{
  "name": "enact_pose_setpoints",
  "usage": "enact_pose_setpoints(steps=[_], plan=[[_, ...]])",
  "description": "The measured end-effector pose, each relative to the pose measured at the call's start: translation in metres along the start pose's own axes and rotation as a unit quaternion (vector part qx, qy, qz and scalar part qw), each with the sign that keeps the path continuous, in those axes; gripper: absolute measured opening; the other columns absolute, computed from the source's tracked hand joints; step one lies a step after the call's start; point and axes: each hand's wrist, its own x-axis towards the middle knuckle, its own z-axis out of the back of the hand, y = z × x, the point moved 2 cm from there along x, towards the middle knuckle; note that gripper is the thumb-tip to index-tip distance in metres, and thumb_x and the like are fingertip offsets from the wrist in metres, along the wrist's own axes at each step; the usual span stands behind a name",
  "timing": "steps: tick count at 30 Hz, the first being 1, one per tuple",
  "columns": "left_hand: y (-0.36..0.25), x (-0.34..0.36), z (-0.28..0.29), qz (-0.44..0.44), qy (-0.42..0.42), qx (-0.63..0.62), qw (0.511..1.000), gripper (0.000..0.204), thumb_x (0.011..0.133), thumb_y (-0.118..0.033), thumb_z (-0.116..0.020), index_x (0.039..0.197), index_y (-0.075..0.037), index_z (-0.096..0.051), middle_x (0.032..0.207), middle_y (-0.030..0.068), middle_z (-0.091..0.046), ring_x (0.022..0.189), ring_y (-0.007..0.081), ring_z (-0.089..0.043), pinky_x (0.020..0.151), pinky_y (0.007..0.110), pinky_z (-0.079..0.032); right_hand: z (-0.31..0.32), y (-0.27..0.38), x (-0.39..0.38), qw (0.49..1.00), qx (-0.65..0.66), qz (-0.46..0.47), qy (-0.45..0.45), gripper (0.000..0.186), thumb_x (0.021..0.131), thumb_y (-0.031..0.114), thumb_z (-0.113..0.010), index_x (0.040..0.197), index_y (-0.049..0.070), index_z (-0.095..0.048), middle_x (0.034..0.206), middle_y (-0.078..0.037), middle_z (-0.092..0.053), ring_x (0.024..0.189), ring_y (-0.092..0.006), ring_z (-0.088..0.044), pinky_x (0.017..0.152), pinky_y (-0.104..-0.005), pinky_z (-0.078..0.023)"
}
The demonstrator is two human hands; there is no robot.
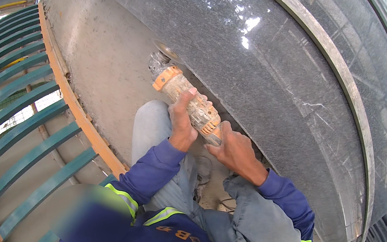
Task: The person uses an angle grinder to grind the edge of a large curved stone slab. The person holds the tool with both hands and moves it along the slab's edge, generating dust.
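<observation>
An angle grinder (191,104) with a dusty orange and grey body lies across both my hands. My left hand (183,122) is closed around the middle of its body, thumb on top. Around the rear end, my right hand (239,151) is wrapped. The grinder's round disc (166,50) is at the edge of a dark grey polished stone slab (270,82); whether it touches the edge I cannot tell. The grinder's underside is hidden by my hands.
A green slatted railing (37,119) with an orange-brown rail (65,85) runs along the left. Dusty concrete floor (104,46) lies between it and the slab. A pale curved strip (333,67) crosses the slab at right. My bent knees (262,233) are close below the grinder.
</observation>
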Motion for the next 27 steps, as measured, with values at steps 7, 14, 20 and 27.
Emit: enact_pose_setpoints(steps=[7,14,20,27], plan=[[-0.001,0.007,0.004,0.01,0.003,0.0,1.0,0.035,0.088,-0.022,-0.075,0.11,0.0,-0.059,0.091,0.0152,-0.066,0.077,0.0287,-0.071,0.069,0.043,-0.062,0.0,0.004,0.005,1.0,-0.004,-0.01,0.003,0.055,0.084,0.036,-0.082,0.104,-0.001,-0.046,0.077,-0.028,-0.068,0.078,-0.0452,-0.072,0.067,-0.0515,-0.056],[-0.004,-0.005,-0.005,0.01,-0.01,-0.002,1.0,0.037,0.088,-0.022,-0.074,0.112,0.001,-0.058,0.091,0.0153,-0.067,0.076,0.0283,-0.071,0.067,0.043,-0.062,0.003,0.002,0.002,1.0,-0.016,-0.004,0.013,0.055,0.084,0.035,-0.081,0.102,-0.001,-0.044,0.077,-0.029,-0.067,0.076,-0.0471,-0.071,0.064,-0.0516,-0.056],[-0.005,-0.005,-0.004,0.003,0.0,0.001,1.0,0.037,0.088,-0.02,-0.074,0.113,0.001,-0.057,0.091,0.0156,-0.067,0.076,0.0279,-0.071,0.068,0.043,-0.062,0.003,0.002,0.0,1.0,-0.015,0.009,0.0,0.054,0.084,0.034,-0.08,0.101,-0.001,-0.043,0.076,-0.029,-0.066,0.075,-0.0478,-0.07,0.063,-0.0523,-0.055],[-0.004,-0.006,-0.004,-0.011,0.003,0.009,1.0,0.035,0.088,-0.02,-0.073,0.112,0.001,-0.057,0.091,0.0154,-0.067,0.076,0.0276,-0.071,0.068,0.042,-0.062,0.001,0.001,0.0,1.0,-0.009,0.005,-0.003,0.055,0.084,0.036,-0.081,0.102,-0.001,-0.044,0.075,-0.029,-0.066,0.074,-0.0469,-0.071,0.063,-0.0521,-0.055]])
